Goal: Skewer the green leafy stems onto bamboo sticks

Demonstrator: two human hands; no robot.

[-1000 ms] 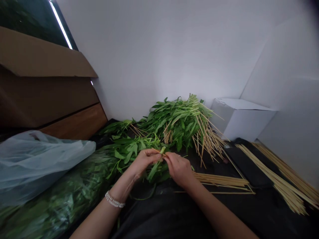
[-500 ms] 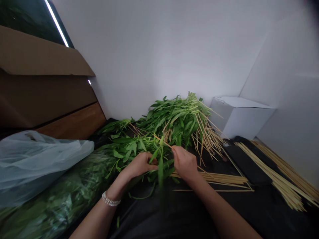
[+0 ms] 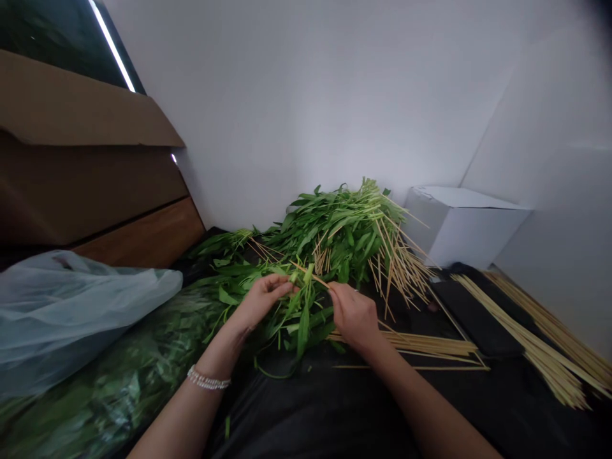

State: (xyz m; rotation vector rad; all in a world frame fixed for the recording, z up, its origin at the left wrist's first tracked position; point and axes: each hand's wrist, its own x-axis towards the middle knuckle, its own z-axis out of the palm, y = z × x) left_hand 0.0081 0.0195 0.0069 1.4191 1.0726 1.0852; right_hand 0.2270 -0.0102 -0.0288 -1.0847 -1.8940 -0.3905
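A see-through bag (image 3: 86,319) lies on the left. The left hand (image 3: 262,298) pinches a green stem (image 3: 293,278) near a thin stick (image 3: 319,280). The stick slants between both hands, with leafy greens (image 3: 303,328) on it. The right hand (image 3: 354,315) grips its end, near more sticks (image 3: 430,344).

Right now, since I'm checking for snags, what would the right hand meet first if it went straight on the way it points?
Most likely the green stem by the stick that the right hand pinches, just ahead of it; depth is hard to judge from this one view.
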